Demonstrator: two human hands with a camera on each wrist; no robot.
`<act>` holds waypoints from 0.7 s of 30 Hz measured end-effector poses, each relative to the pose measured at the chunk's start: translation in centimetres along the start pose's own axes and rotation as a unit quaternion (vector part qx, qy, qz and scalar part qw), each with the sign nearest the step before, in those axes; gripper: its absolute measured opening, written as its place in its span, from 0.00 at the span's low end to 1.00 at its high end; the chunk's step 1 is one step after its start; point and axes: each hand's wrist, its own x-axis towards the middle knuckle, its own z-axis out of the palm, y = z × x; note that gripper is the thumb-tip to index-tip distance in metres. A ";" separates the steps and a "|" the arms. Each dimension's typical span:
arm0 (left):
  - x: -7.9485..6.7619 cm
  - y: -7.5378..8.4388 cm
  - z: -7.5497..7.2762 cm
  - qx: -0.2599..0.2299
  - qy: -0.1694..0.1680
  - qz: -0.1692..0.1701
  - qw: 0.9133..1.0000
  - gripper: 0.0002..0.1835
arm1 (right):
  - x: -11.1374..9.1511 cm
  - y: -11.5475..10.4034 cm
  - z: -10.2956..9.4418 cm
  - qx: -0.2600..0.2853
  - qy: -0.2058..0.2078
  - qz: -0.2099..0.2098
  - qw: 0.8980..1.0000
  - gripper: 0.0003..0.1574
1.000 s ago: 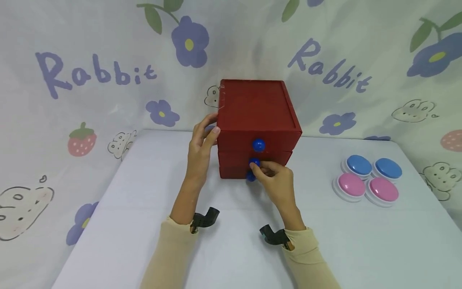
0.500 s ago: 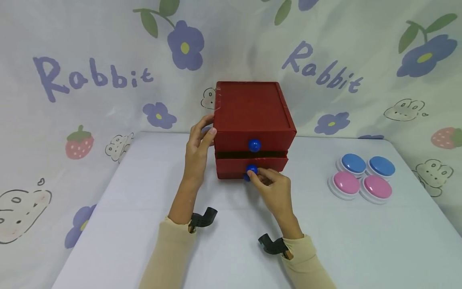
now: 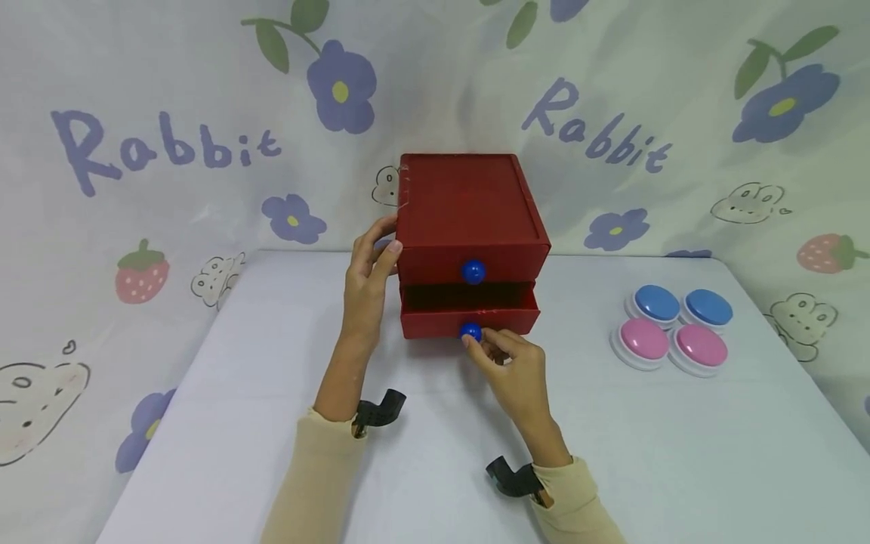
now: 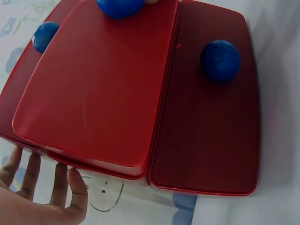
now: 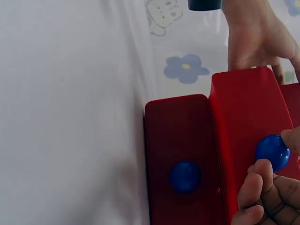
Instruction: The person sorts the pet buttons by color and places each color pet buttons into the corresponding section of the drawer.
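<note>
A red drawer cabinet (image 3: 469,200) with round blue knobs stands at the far middle of the table. Its middle drawer (image 3: 435,325) juts out at the front, and a dark gap shows above it. My right hand (image 3: 519,374) pinches this drawer's blue knob (image 5: 273,152) between thumb and fingers. My left hand (image 3: 365,295) rests against the cabinet's left side, its fingers extended along the wall, as the left wrist view also shows. The top drawer's knob (image 3: 473,272) and the bottom drawer's knob (image 4: 220,60) are untouched; both those drawers sit flush.
To the right on the white table (image 3: 680,446) lie two blue push buttons (image 3: 657,302) and two pink ones (image 3: 644,338), grouped together. Behind the cabinet hangs a patterned cloth (image 3: 435,83). Each wrist carries a black camera mount (image 3: 381,409).
My right hand has drawn the middle drawer out toward me by its knob, from nearly flush to clearly jutting out. The left hand has stayed at the cabinet's side.
</note>
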 end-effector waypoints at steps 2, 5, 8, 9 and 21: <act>0.1 -0.6 -0.1 0.001 0.001 0.005 1.000 0.25 | -0.2 -0.1 0.0 0.001 0.000 -0.003 1.000 0.10; 0.1 -0.6 -0.2 0.001 0.001 0.005 1.000 0.25 | -0.5 -0.3 -0.1 0.003 0.001 -0.010 1.000 0.10; 0.2 -0.5 -0.2 0.002 0.001 0.006 1.000 0.26 | -0.7 -0.3 -0.2 0.006 0.001 -0.014 1.000 0.09; 0.2 -0.5 -0.2 0.002 0.001 0.007 1.000 0.26 | -0.8 -0.3 -0.2 0.007 0.001 -0.015 1.000 0.09; -0.3 0.5 0.2 0.000 -0.001 -0.015 1.000 0.26 | -2.8 -0.5 -0.8 0.007 0.013 -0.024 1.000 0.05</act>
